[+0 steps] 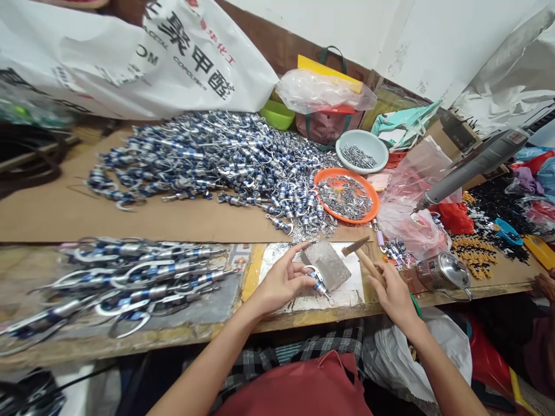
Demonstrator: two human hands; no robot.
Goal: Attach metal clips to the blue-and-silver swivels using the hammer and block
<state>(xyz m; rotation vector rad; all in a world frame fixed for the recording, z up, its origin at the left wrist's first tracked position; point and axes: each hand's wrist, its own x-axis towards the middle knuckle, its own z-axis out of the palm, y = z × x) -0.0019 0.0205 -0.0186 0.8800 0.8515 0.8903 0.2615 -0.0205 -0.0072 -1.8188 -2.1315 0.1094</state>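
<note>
My left hand pinches a blue and silver metal part with a small ring at its end, at the front left edge of a grey metal block. The block lies on a white sheet near the table's front edge. To its right, my right hand is closed on the wooden handle of a small hammer, whose head is beside the block's right side. Behind the block, an orange plate bears many small metal pieces.
A large heap of blue and silver parts covers the table's back. More long parts lie at the left front. At right are a pale blue bowl, a metal cup, plastic bags and a grey tool.
</note>
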